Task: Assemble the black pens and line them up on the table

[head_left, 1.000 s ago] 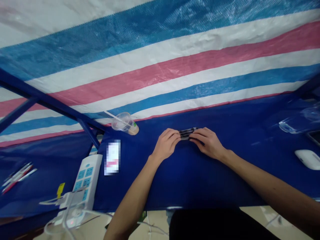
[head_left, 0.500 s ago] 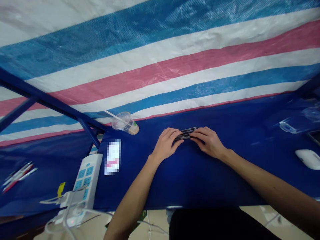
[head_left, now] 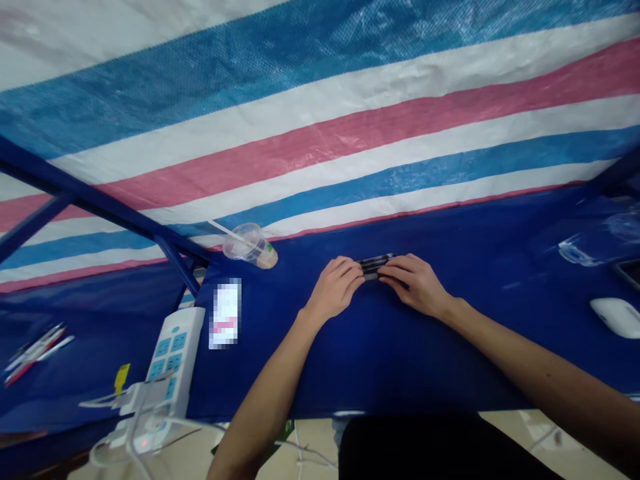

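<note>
Several dark pens [head_left: 374, 263] lie side by side on the blue tabletop [head_left: 385, 360], in the middle of the view. My left hand [head_left: 336, 287] has its fingers closed on their left ends. At their right ends, my right hand [head_left: 414, 281] grips with the thumb below and the fingers above. Only the middle stretch of the pens shows between the two hands; my fingers cover the ends.
A plastic cup with a straw [head_left: 253, 247] stands at the back left, a lit phone [head_left: 225, 313] nearer. A power strip [head_left: 173, 360] with cords lies left of it. More pens [head_left: 37, 353] lie far left. A white mouse [head_left: 616, 317] and clear bottle [head_left: 595, 243] are at right.
The pens have come closer together, lying more evenly in a row between my hands. My left thumb has shifted slightly up against their ends. Both arms stay almost where they were.
</note>
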Demonstrator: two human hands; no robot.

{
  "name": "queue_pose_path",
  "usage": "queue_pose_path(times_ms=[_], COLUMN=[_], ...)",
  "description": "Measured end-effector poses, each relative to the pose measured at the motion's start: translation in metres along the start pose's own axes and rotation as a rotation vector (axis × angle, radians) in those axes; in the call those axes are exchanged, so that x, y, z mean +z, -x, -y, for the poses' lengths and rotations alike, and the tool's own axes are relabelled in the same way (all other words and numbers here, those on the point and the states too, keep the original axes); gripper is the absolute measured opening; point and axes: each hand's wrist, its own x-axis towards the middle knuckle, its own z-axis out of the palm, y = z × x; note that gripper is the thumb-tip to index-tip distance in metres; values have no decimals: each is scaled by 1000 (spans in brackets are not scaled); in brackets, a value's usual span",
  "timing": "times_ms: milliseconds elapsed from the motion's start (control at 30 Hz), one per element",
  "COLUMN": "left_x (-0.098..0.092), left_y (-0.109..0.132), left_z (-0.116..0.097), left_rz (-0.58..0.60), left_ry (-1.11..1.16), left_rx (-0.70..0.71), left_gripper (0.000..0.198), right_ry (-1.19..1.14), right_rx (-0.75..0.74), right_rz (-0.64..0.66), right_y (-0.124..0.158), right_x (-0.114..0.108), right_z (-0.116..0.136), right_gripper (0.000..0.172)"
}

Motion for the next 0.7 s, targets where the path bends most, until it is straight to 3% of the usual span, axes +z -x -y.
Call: queue_pose_path(times_ms=[700], left_x=[1], left_y=[1], left_z=[1], left_rz=[5], left_ry=[13], left_rx=[-37], left_gripper=[24], right_ry=[-22], right_rx=[12], right_rz=[34], right_y=[-2], right_x=[-2], right_z=[2], right_gripper=[17])
